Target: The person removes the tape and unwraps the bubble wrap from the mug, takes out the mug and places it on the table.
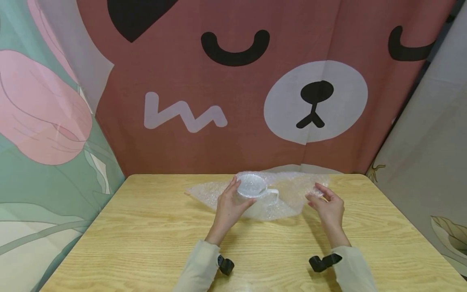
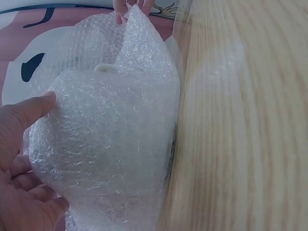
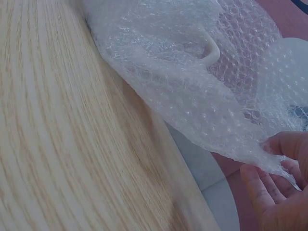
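Sleeves (image 1: pixel 198 265) lie at six o'clock, a curtain (image 1: pixel 233 85) at twelve. Left hand (image 1: pixel 230 202) grips a cup (image 1: pixel 252 185) veiled by bubble wrap (image 1: pixel 279 207); right hand (image 1: pixel 331 207) pinches the wrap's three-o'clock end.

A bear-patterned curtain (image 1: pixel 240 89) hangs behind the table (image 1: pixel 271 251).

Softly, evenly lit in head view; shaded faintly on table (image 1: pixel 164 247) toward four o'clock. Sparkling with small glints across bubble wrap (image 1: pixel 284 209). Glaring palely at two o'clock in left wrist view. Dimmer, hazier in right wrist view.
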